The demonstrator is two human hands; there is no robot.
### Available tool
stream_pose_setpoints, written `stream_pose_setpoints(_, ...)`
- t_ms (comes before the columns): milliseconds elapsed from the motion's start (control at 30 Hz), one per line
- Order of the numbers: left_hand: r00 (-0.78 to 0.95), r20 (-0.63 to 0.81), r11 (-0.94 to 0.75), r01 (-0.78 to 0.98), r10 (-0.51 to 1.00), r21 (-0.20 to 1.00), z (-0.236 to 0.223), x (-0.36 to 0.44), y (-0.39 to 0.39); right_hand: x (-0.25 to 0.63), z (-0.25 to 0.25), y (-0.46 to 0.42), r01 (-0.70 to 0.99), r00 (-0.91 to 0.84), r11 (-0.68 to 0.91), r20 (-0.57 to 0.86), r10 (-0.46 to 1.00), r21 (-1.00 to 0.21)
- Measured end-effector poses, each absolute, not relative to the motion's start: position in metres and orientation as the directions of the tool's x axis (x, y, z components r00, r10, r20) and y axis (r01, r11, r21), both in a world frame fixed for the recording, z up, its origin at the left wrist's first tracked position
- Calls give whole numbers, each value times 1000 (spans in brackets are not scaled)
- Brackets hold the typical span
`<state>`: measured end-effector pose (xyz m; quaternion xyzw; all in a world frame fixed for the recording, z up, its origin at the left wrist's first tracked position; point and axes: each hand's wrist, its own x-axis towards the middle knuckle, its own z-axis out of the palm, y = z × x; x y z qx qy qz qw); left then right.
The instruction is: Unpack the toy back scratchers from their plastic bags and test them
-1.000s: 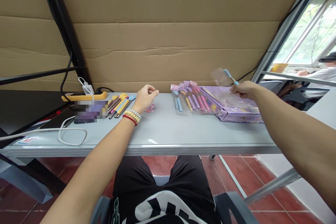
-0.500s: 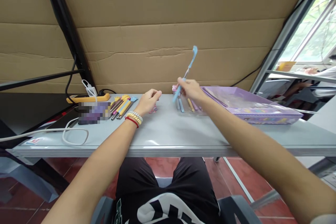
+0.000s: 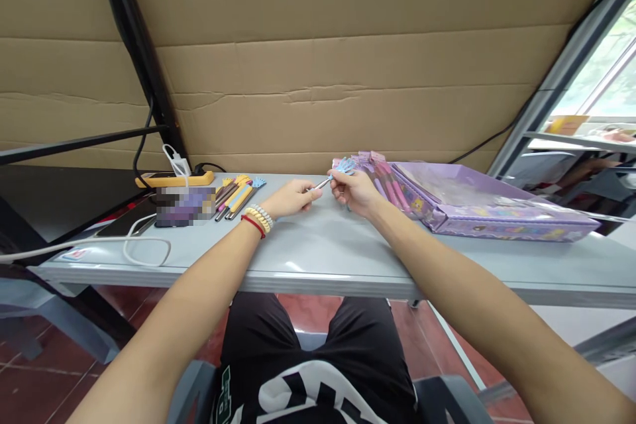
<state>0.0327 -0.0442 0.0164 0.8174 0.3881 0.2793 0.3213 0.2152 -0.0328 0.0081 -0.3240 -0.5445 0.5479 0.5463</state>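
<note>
Above the middle of the desk, both hands are closed on a blue telescopic back scratcher [image 3: 344, 165] with a splayed, hand-shaped head and a thin metal rod. My left hand [image 3: 293, 199] grips its handle end, mostly hidden by the fingers. My right hand [image 3: 354, 191] pinches it just below the blue head. Left of my left hand lies a group of loose back scratchers [image 3: 238, 200] in yellow, brown, pink and blue. Just behind and right of my right hand are several pink and purple ones in clear packaging [image 3: 390, 180].
A purple printed box [image 3: 497, 218] with clear plastic in it occupies the desk's right side. At the left are a blurred phone-like item [image 3: 183, 207], a yellow power strip [image 3: 193, 179] and a white cable [image 3: 149, 264]. Cardboard [image 3: 348, 66] stands along the back.
My right hand has come from the box at the right to the middle with the blue back scratcher, out of its clear wrapper. My left hand has moved right and taken hold of it.
</note>
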Motion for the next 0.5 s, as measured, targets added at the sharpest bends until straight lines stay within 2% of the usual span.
stream_pose_setpoints(100, 528, 388, -655, 573, 755, 493, 13, 33, -42, 222, 7, -30, -244, -202, 206, 258, 945, -948)
stream_pose_setpoints(167, 522, 463, -694, 603, 716, 394, 12, 33, -41, 222, 6, -32, -240, -225, 211, 266, 937, -947)
stream_pose_setpoints(367, 525, 497, -716, 591, 691, 372, 13, 39, -47, 203, 1, -38, -273, -284, 209, 287, 915, -939)
stream_pose_setpoints(500, 473, 500, -671, 646, 726, 364, 13, 40, -45, 204, 10, -36, -294, -143, 287, 339, 930, -912)
